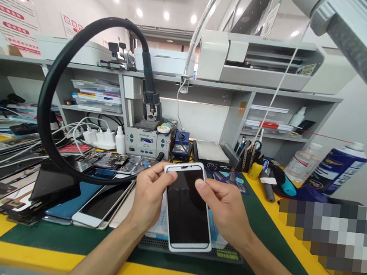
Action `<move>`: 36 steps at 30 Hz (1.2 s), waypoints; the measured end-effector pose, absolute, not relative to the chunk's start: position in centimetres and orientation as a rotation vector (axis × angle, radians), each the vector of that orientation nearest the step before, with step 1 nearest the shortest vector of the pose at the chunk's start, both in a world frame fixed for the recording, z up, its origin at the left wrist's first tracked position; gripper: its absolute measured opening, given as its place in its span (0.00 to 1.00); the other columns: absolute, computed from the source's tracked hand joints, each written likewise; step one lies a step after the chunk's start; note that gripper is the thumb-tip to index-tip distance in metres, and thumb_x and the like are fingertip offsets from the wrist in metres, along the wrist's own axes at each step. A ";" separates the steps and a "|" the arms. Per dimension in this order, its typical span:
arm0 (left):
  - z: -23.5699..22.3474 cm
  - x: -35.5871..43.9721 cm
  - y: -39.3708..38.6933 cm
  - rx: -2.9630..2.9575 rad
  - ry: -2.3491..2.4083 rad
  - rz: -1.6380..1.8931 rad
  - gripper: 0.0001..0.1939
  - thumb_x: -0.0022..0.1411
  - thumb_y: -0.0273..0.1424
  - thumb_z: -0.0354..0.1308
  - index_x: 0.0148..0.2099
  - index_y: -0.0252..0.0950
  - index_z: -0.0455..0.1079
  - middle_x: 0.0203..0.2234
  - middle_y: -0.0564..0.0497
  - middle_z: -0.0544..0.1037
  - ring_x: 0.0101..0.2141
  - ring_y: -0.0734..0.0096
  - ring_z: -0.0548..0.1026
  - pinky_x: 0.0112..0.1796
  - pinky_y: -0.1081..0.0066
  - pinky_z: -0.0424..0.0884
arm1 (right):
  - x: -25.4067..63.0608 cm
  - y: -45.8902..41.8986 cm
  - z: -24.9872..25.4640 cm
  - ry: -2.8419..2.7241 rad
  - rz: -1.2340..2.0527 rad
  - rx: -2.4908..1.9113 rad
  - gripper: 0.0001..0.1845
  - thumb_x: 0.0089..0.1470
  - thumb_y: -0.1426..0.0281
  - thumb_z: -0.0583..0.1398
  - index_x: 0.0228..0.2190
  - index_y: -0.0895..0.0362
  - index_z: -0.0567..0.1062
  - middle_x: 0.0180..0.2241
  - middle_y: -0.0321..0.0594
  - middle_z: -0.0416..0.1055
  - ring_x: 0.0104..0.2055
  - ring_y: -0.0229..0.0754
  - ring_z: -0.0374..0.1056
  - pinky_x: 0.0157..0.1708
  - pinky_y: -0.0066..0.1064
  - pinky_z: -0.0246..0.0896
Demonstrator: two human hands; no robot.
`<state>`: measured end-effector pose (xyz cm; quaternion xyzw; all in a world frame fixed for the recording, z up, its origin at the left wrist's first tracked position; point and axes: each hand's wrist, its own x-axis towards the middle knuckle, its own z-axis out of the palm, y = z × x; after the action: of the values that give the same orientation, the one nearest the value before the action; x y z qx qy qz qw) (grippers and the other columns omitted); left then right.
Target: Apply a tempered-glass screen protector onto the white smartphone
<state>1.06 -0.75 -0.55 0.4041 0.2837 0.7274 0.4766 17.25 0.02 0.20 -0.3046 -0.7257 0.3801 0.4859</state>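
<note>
Between my two hands is a white smartphone (189, 211) with a dark screen and a thin black line around its white border. It is raised over the bench with its screen towards me. My left hand (150, 190) grips its upper left edge, the thumb lying on the screen near the top corner. On the other side my right hand (225, 206) grips the upper right edge, its thumb also on the glass. The fingers behind the phone are hidden. Below it are a dark perforated plate (230, 255) and some blue-and-white packaging, partly covered by the phone.
Stacked phones and screens (99, 205) fill the bench's left side. A thick black hose (46, 77) loops down from a soldering station (147, 142). A spray can (339, 167), a clear bottle (302, 162) and a tool holder (248, 159) stand right. A green mat (268, 232) covers the yellow bench.
</note>
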 end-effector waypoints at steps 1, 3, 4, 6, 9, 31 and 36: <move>-0.5 1.1 -0.8 0.985 0.699 1.780 0.01 0.54 0.26 0.65 0.30 0.34 0.78 0.23 0.55 0.77 0.27 0.76 0.70 0.31 0.78 0.66 | 17.2 0.0 0.2 -1.770 0.919 -0.739 0.27 0.65 0.60 0.56 0.20 0.55 0.51 0.21 0.30 0.41 0.24 0.33 0.40 0.23 0.31 0.37; -0.5 1.0 -0.8 0.983 0.714 1.786 0.02 0.54 0.27 0.65 0.30 0.34 0.77 0.23 0.55 0.76 0.27 0.77 0.69 0.31 0.78 0.65 | 17.2 0.0 0.2 -1.780 0.903 -0.733 0.26 0.65 0.61 0.56 0.20 0.55 0.51 0.21 0.30 0.42 0.24 0.33 0.40 0.23 0.31 0.37; -0.5 1.0 -0.8 0.984 0.721 1.788 0.02 0.54 0.27 0.66 0.30 0.34 0.77 0.23 0.55 0.76 0.27 0.77 0.68 0.31 0.78 0.65 | 17.1 0.0 0.2 -1.786 0.897 -0.730 0.26 0.65 0.62 0.56 0.20 0.55 0.51 0.21 0.30 0.42 0.24 0.33 0.40 0.23 0.31 0.37; -0.6 1.0 -0.8 0.985 0.736 1.789 0.03 0.54 0.27 0.66 0.29 0.34 0.76 0.23 0.56 0.75 0.27 0.78 0.67 0.31 0.78 0.64 | 17.1 0.0 0.2 -1.793 0.890 -0.723 0.26 0.65 0.62 0.56 0.20 0.55 0.52 0.21 0.30 0.42 0.24 0.33 0.40 0.23 0.31 0.37; -0.6 0.9 -0.7 0.983 0.753 1.781 0.03 0.54 0.27 0.66 0.30 0.34 0.76 0.22 0.56 0.74 0.26 0.78 0.67 0.31 0.77 0.63 | 17.0 0.0 0.1 -1.799 0.887 -0.716 0.26 0.65 0.63 0.56 0.20 0.55 0.51 0.22 0.30 0.42 0.24 0.33 0.40 0.23 0.30 0.37; -0.6 0.9 -1.0 0.971 0.658 1.761 0.02 0.53 0.27 0.64 0.30 0.34 0.78 0.22 0.54 0.73 0.26 0.74 0.68 0.29 0.76 0.65 | 17.4 0.1 0.4 -1.754 0.923 -0.748 0.27 0.65 0.59 0.56 0.20 0.55 0.51 0.21 0.30 0.41 0.24 0.33 0.39 0.22 0.30 0.36; -0.6 0.9 -1.0 0.982 0.697 1.769 0.03 0.53 0.27 0.64 0.27 0.34 0.75 0.21 0.55 0.71 0.25 0.75 0.65 0.27 0.76 0.62 | 17.3 0.0 0.6 -1.759 0.898 -0.749 0.27 0.65 0.60 0.56 0.19 0.55 0.51 0.21 0.30 0.41 0.24 0.33 0.39 0.22 0.30 0.36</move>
<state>0.86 -0.99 -0.58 0.4024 0.2859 0.7251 0.4801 17.32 -0.02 0.62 -0.3085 -0.7250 0.3699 0.4923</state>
